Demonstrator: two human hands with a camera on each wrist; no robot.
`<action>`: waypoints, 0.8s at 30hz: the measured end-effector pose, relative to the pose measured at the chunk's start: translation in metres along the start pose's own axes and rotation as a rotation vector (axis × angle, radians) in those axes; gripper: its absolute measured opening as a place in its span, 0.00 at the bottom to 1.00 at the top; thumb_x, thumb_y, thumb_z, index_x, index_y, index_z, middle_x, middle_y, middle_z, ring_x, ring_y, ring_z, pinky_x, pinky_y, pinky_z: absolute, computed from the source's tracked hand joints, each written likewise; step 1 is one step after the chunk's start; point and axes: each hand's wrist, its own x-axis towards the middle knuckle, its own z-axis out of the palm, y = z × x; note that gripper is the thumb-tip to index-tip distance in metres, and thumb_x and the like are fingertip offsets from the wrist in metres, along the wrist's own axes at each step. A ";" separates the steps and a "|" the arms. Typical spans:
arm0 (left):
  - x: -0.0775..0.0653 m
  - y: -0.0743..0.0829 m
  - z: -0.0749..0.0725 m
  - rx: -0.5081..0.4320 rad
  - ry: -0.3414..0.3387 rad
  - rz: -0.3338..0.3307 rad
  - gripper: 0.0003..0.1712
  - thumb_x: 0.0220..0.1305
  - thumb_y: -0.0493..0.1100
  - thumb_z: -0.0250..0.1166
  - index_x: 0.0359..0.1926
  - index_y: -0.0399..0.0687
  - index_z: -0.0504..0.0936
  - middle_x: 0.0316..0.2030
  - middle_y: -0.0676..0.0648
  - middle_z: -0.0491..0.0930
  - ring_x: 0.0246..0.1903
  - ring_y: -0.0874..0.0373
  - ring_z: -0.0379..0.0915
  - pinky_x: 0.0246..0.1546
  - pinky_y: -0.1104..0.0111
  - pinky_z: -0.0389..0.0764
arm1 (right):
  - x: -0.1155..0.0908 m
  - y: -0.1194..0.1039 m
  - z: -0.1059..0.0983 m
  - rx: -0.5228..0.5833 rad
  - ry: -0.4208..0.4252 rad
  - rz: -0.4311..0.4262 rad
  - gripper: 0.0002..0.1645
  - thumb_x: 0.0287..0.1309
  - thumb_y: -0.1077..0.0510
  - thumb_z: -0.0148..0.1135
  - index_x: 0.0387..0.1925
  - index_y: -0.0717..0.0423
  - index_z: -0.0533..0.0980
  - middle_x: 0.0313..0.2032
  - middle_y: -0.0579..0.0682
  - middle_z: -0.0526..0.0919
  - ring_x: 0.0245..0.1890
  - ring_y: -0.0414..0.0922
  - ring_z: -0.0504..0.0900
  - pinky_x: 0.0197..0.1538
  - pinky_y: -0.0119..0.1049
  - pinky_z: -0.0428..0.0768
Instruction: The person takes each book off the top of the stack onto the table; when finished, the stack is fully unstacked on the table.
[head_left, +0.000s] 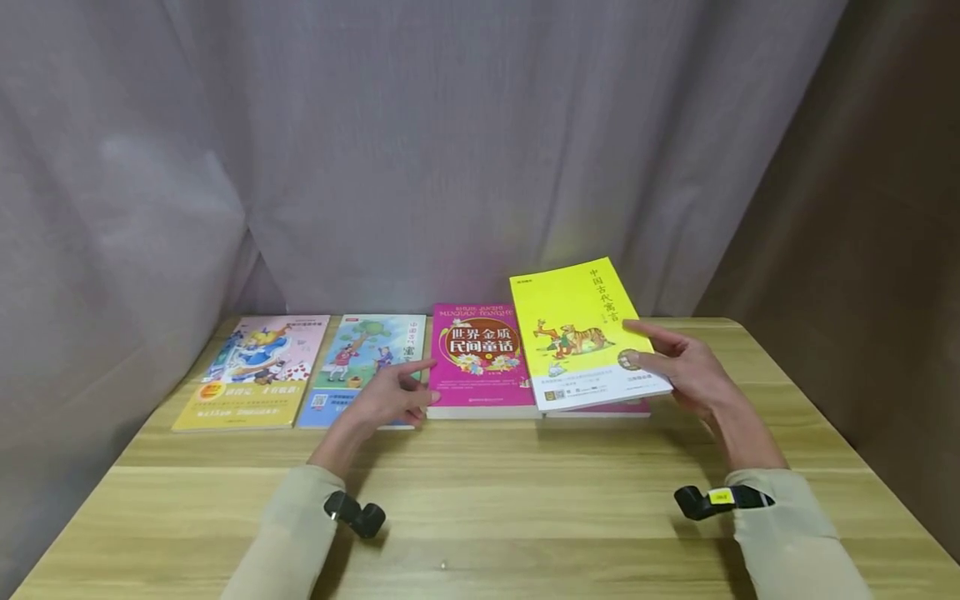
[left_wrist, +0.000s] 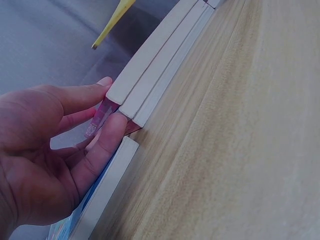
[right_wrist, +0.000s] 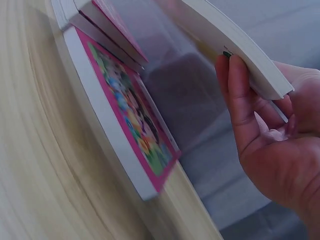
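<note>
My right hand [head_left: 693, 375] grips a yellow paperback book [head_left: 570, 325] by its right edge, thumb on the cover and other fingers underneath. The book is raised and tilted above a pink-bordered book [right_wrist: 127, 110], which it mostly hides in the head view. My left hand [head_left: 386, 400] touches the left side of a stack topped by a magenta book [head_left: 476, 379]. In the left wrist view, its fingertips [left_wrist: 104, 82] lie against the spine ends of the stacked books [left_wrist: 150, 65]; nothing is held in it.
To the left lie a blue-and-green book [head_left: 367, 342] and a pink-and-yellow book [head_left: 255, 367], side by side. All rest near the back of a wooden table [head_left: 480, 492]. Grey curtain [head_left: 420, 150] hangs behind it and along the sides.
</note>
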 end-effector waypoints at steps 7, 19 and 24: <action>0.001 -0.001 0.000 0.003 0.006 -0.006 0.40 0.70 0.39 0.72 0.79 0.55 0.69 0.48 0.37 0.81 0.28 0.54 0.81 0.32 0.65 0.89 | -0.010 0.003 -0.027 0.103 0.003 0.026 0.44 0.66 0.60 0.73 0.79 0.39 0.67 0.48 0.31 0.85 0.41 0.38 0.88 0.44 0.31 0.89; 0.003 0.002 -0.001 0.031 0.008 -0.007 0.40 0.70 0.40 0.71 0.80 0.56 0.68 0.48 0.37 0.80 0.29 0.54 0.81 0.32 0.65 0.89 | -0.020 0.010 -0.078 0.079 0.058 0.067 0.42 0.68 0.59 0.70 0.78 0.35 0.66 0.48 0.29 0.83 0.40 0.41 0.89 0.45 0.33 0.90; 0.002 0.000 -0.001 0.036 0.004 -0.015 0.40 0.70 0.40 0.71 0.80 0.56 0.68 0.48 0.37 0.79 0.29 0.54 0.81 0.32 0.65 0.89 | -0.025 0.014 -0.095 -0.004 0.069 0.101 0.45 0.69 0.56 0.71 0.80 0.34 0.62 0.52 0.30 0.78 0.41 0.42 0.89 0.48 0.34 0.90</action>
